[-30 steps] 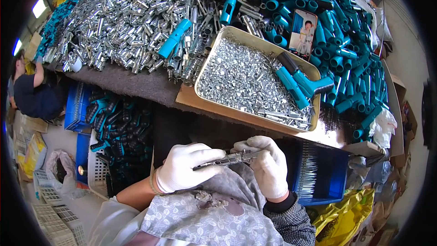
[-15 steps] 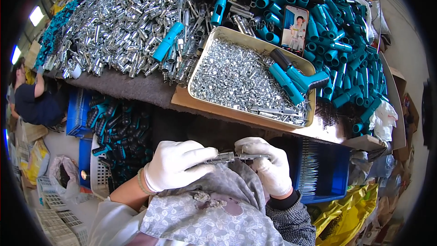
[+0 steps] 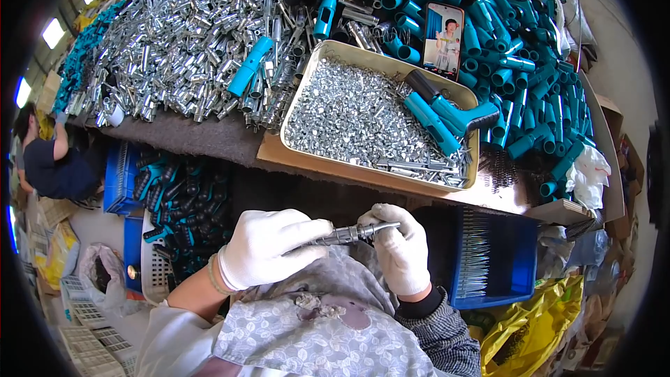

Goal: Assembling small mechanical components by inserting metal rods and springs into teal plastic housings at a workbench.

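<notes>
Shiny metal rod (image 3: 352,233) w/ matt white cloth gloves (image 3: 269,248); glossy metal tray (image 3: 380,178), smooth teal plastic handles (image 3: 541,98).

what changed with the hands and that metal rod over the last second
Little changed. Both gloved hands, left hand and right hand, kept hold of the metal rod, whose right end tipped slightly upward. The tray of small metal parts and the blue handles in it stayed put.

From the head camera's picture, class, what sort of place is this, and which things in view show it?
Most likely a small factory assembly bench. A heap of silver metal parts and a pile of teal plastic handles cover the table, a metal tray holds small screws, and both gloved hands hold one metal rod.
</notes>
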The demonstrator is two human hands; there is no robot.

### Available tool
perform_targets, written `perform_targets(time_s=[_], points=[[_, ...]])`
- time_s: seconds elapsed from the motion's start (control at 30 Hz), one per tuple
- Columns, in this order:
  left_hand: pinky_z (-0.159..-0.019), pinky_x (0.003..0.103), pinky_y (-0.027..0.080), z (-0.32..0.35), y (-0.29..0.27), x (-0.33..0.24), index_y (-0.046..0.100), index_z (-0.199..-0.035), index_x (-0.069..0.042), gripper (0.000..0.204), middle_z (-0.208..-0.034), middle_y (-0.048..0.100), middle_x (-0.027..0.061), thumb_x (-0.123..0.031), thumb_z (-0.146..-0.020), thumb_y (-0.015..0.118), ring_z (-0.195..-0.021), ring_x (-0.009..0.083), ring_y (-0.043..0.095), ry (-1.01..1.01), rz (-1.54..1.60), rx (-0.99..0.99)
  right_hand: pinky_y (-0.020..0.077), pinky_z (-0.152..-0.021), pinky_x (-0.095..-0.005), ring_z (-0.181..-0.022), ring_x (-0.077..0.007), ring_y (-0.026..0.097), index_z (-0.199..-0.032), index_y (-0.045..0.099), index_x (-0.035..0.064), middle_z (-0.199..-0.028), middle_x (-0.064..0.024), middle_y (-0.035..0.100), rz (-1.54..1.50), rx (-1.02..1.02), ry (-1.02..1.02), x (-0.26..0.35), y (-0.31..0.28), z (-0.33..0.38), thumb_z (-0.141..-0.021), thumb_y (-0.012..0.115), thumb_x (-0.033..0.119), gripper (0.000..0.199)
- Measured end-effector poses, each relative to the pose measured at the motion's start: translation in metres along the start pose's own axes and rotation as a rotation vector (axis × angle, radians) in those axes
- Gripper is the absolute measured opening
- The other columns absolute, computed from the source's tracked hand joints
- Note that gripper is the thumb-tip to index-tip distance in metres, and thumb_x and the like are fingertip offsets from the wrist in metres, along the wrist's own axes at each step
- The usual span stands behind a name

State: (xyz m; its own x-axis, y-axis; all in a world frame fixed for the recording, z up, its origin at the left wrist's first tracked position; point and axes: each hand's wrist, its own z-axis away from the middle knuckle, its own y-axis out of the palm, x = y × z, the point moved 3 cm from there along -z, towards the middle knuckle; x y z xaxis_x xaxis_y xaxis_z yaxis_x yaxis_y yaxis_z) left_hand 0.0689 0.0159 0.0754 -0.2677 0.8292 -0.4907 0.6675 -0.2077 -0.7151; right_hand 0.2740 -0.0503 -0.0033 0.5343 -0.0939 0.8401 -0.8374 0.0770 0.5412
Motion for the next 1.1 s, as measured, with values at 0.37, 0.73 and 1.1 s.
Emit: perform_targets(time_s=[0.37, 0.73, 1.1], points=[[-0.053, 0.03, 0.052, -0.011, -0.009, -0.003, 0.072, -0.103, -0.007, 0.032, -0.082, 0.067, 0.0065, -0.018, -0.074, 0.082, -0.063, 0.0215, 0.067, 0.043, -0.104, 0.024, 0.0503, -0.1, -0.0426, -0.109, -0.0274, 0.065, -0.115, 0.065, -0.0035, -0.122, -0.0228, 0.065, 0.004, 0.054, -0.085, 0.012, -0.006, -0.003, -0.091, 0.076, 0.029, 0.042], [-0.056, 0.032, 0.052, -0.007, 0.005, 0.006, 0.072, -0.102, -0.004, 0.03, -0.081, 0.068, 0.011, -0.012, -0.075, 0.083, -0.065, 0.0262, 0.067, -0.049, 0.037, 0.101, 0.0589, -0.085, -0.0362, -0.092, -0.0221, 0.071, -0.124, 0.055, -0.007, -0.111, -0.0189, 0.068, -0.109, -0.128, 0.155, 0.007, -0.018, 0.001, -0.102, 0.059, 0.021, 0.036], [-0.063, 0.032, 0.056, -0.002, 0.014, 0.011, 0.073, -0.104, -0.003, 0.029, -0.086, 0.071, 0.0127, -0.01, -0.077, 0.082, -0.072, 0.0274, 0.071, -0.218, 0.022, 0.143, 0.0599, -0.082, -0.0353, -0.09, -0.0226, 0.072, -0.124, 0.053, -0.0081, -0.11, -0.0178, 0.068, -0.095, -0.159, 0.288, 0.01, -0.017, 0.003, -0.093, 0.07, 0.012, 0.04]])
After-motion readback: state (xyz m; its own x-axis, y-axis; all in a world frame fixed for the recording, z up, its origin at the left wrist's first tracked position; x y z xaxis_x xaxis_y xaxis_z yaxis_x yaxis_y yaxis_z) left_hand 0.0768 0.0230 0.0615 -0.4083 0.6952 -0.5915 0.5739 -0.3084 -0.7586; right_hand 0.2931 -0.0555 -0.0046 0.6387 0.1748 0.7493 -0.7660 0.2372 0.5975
